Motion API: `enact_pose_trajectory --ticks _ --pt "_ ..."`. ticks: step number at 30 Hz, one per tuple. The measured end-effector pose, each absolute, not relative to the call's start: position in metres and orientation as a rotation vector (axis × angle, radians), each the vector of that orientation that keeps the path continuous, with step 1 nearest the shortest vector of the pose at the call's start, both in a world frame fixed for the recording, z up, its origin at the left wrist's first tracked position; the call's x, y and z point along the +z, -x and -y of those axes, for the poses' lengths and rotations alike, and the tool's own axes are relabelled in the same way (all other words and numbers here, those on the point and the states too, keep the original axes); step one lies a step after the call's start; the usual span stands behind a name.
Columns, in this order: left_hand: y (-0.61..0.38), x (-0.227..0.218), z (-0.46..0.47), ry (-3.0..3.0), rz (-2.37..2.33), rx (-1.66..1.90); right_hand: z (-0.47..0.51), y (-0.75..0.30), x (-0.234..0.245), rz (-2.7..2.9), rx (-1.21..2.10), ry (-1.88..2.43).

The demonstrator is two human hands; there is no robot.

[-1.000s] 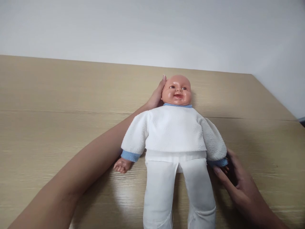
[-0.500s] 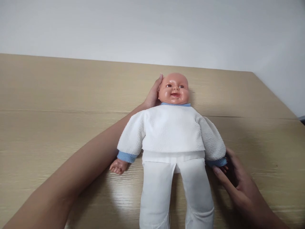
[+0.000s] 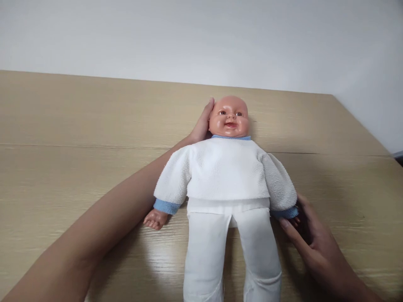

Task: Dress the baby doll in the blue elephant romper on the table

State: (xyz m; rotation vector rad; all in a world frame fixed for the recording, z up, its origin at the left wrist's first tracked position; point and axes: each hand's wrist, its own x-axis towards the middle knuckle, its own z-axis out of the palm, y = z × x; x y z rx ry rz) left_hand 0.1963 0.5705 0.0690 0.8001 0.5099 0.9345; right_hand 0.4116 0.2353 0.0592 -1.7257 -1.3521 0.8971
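A baby doll (image 3: 228,176) in a white fleece top with blue cuffs and white trousers lies on its back on the wooden table (image 3: 78,126). My left hand (image 3: 201,123) cups the left side of the doll's head, fingers curved against it. At the doll's other arm, my right hand (image 3: 307,239) pinches the doll's small hand just below the blue cuff. The doll's feet run out of view at the bottom edge.
The light wood table reaches a white wall (image 3: 201,37) at the back. Its right edge slants away at the far right, where a dark object (image 3: 399,156) peeks in.
The doll has slid a little to the left and toward me on the table, with both hands keeping their places on it.
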Motion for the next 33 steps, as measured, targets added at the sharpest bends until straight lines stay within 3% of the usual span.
enact_pose_trajectory --ticks 33 --pt "-0.1915 0.0693 -0.5713 -0.839 -0.513 0.885 -0.2351 -0.4120 0.0575 1.353 0.899 1.731"
